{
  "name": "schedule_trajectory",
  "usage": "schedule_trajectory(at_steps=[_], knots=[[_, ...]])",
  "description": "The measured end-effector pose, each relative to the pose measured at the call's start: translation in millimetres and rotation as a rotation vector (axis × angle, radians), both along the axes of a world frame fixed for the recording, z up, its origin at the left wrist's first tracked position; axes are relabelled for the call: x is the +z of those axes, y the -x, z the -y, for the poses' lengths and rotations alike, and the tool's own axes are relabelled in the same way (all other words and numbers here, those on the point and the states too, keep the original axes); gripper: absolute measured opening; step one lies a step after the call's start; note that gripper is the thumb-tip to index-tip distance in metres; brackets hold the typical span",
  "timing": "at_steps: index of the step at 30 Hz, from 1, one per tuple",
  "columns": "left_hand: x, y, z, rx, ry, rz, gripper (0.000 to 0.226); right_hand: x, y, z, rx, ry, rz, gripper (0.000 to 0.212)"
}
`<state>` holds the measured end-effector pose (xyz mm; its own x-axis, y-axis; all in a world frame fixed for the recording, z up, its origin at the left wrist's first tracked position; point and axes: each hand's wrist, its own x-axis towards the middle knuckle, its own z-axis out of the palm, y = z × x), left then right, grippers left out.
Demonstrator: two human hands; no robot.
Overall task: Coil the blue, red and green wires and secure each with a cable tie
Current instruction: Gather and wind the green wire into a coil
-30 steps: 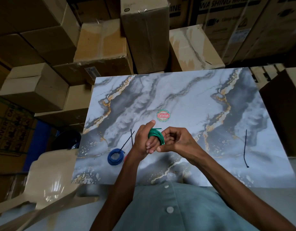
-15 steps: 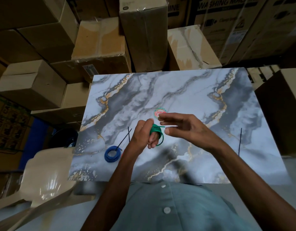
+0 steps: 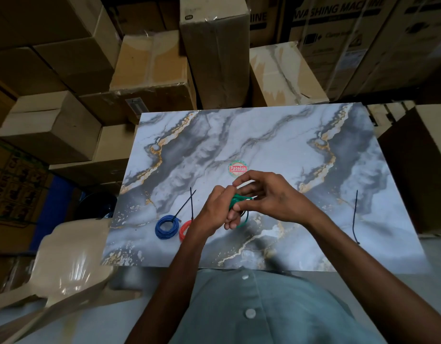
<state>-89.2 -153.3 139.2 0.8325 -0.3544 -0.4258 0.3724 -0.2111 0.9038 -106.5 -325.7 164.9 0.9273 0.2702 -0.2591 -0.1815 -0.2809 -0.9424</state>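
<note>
The left hand (image 3: 215, 212) has the green wire (image 3: 236, 202) wound around its fingers, using them as a former so the loops come out even; a short green tail hangs below them, so in my judgement the coiling is nearly done. The right hand (image 3: 266, 194) meets it from the right, thumb and fingers closed on the same green turns, apparently laying or steadying the last loop. Both hands hover just above the marble-patterned table (image 3: 301, 150). Just left of the left wrist lies the red wire (image 3: 184, 228), already coiled and partly hidden behind that wrist, and beside it the blue wire (image 3: 166, 225), also coiled. A black cable tie runs through each, the blue coil's tie (image 3: 185, 203) and the red coil's tie (image 3: 191, 202) crossing above them, so those two look finished. Well to the right, a spare cable tie (image 3: 355, 214) lies straight on the table, probably kept there for the green coil. A round sticker (image 3: 237, 168) beyond the hands reads "Patelsa", its last letters hidden by a finger. Behind the table, a cardboard box (image 3: 338, 33) is printed "WASHING MACHINE". A beige plastic chair (image 3: 70, 254) stands at the left.
</note>
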Motion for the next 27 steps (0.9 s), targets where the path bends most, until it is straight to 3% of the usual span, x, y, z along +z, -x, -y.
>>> schedule_trajectory(at_steps=[4, 11, 15, 19, 23, 27], knots=[[-10, 7, 3, 0.02, 0.03, -0.031, 0.066, -6, 5, -3, -0.076, 0.077, -0.016, 0.041], [-32, 19, 5, 0.262, -0.04, -0.114, 0.056, -11, 17, -18, -0.101, 0.298, 0.072, 0.026], [-28, 12, 7, 0.541, -0.089, -0.094, 0.041, -11, 33, -32, 0.004, 0.2, 0.045, 0.021], [-23, 9, 13, 0.574, -0.044, -0.109, 0.039, -4, 29, -22, -0.089, 0.217, 0.099, 0.014], [-29, 10, 10, 0.555, -0.11, -0.111, 0.045, -6, 22, -1, -0.159, 0.19, 0.155, 0.033], [-28, 12, 12, 0.551, -0.16, -0.095, 0.041, -21, 29, -8, -0.017, 0.149, 0.274, 0.053]])
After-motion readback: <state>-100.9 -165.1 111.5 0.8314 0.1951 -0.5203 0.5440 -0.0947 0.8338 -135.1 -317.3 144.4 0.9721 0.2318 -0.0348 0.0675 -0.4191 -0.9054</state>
